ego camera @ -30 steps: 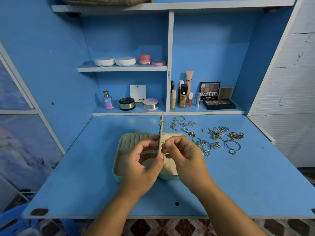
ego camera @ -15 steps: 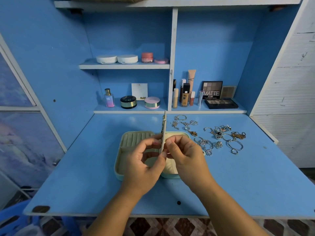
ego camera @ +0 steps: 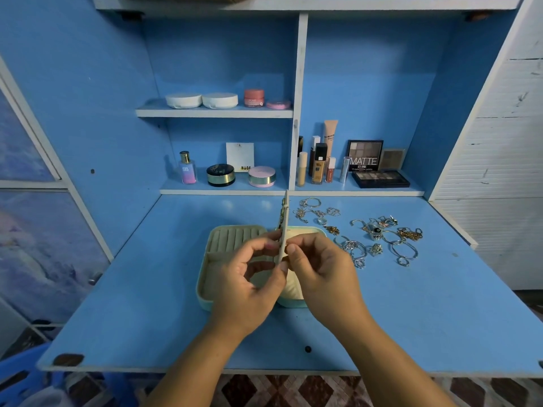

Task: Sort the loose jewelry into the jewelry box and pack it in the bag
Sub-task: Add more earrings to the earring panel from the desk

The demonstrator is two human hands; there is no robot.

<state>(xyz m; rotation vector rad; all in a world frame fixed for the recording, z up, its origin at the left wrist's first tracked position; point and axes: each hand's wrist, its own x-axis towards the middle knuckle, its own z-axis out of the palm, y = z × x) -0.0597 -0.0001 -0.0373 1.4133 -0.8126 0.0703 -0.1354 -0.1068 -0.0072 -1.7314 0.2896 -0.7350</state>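
Here we are at the blue worktop (ego camera: 147,289), and both hands are up over the open jewelry box (ego camera: 202,289), which lies flat in the middle with its ribbed ring rolls (ego camera: 238,237) showing at the far left corner. The left hand (ego camera: 249,277) pinches a thin beige insert panel (ego camera: 285,221) near its lower end, thumb on the near edge, fingers curled behind, and the right hand (ego camera: 323,274) pinches that same panel from the other side, fingertips tight against it. The panel stands upright, edge-on to us, and some small gold bits seem to cling to its left face, though they're too fine to name. Over to the right the loose jewelry (ego camera: 379,233) lies scattered on the worktop, rings, hoops and chains, well apart from the box and none of it sorted yet by the look of things. So I'd say we're early: fitting pieces to the insert. Next calls for a fine fingertip grip and a steady panel, then laying it back in the box. No bag I can make out for certain
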